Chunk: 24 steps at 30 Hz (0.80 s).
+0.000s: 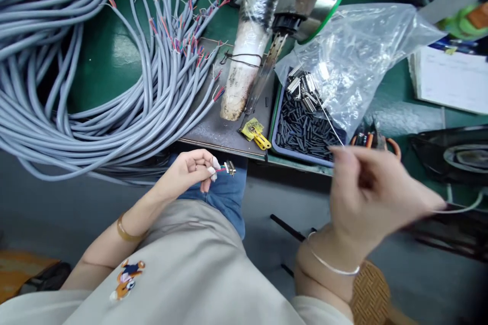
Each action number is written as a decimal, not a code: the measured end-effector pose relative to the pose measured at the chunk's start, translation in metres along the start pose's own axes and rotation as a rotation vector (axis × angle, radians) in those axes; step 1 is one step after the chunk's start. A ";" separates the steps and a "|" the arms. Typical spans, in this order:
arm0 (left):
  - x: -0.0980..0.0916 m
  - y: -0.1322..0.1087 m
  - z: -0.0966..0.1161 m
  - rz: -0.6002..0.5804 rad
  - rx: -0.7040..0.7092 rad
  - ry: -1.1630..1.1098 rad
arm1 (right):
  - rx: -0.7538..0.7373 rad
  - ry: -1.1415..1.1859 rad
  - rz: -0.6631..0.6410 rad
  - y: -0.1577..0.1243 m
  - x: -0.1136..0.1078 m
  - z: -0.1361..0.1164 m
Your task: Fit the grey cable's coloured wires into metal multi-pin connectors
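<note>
My left hand (190, 170) is closed in a pinch over my lap, holding the stripped end of a cable whose coloured wires end in a small metal connector (230, 167). My right hand (366, 193) is raised in front of the bench edge, fingers curled, pinching a thin silvery wire (328, 119) that runs up toward the tray. The hand is slightly blurred by motion. A blue tray (275, 127) of small black sleeves and metal connectors lies just beyond my right hand.
A large coil of grey cables (76, 91) with stripped coloured ends fills the left of the green bench. A soldering iron on a wrapped stand (247, 61), a yellow clip (257, 134), a clear plastic bag (362, 56), pliers (375, 139) and papers (450, 81) lie around.
</note>
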<state>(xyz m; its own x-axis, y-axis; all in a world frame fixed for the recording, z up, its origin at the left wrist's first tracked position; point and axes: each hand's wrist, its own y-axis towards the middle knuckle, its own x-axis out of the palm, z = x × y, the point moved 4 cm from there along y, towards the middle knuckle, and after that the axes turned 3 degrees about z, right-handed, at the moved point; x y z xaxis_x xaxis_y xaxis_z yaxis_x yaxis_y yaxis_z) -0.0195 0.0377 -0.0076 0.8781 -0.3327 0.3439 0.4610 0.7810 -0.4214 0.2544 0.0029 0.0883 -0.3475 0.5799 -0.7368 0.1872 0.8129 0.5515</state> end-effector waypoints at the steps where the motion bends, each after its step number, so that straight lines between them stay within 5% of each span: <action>1: -0.003 -0.002 0.003 -0.017 0.006 -0.028 | -0.003 -0.060 -0.079 0.008 0.011 0.003; 5: 0.000 -0.018 0.032 -0.201 0.122 0.069 | -0.111 -0.023 -0.268 0.031 0.059 0.027; 9: 0.027 -0.041 0.069 -0.340 0.404 0.208 | -0.163 0.019 -0.248 0.042 0.087 0.048; 12: 0.041 -0.042 0.069 -0.163 0.413 0.159 | -0.185 0.086 -0.235 0.046 0.091 0.049; 17: 0.035 -0.010 0.027 0.099 0.210 -0.187 | 0.034 0.097 -0.144 0.046 0.067 0.042; 22: 0.020 0.010 0.006 0.212 0.177 -0.196 | 0.156 0.145 0.021 0.027 0.027 0.009; 24: 0.019 0.011 0.007 0.221 0.205 -0.157 | 0.266 0.407 -0.045 0.014 0.025 -0.010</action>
<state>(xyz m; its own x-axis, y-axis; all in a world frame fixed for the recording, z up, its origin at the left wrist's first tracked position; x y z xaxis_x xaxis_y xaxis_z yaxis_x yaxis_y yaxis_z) 0.0018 0.0433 0.0001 0.9160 -0.0711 0.3948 0.2126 0.9206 -0.3276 0.2389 0.0282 0.0812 -0.6816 0.5192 -0.5156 0.3739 0.8529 0.3645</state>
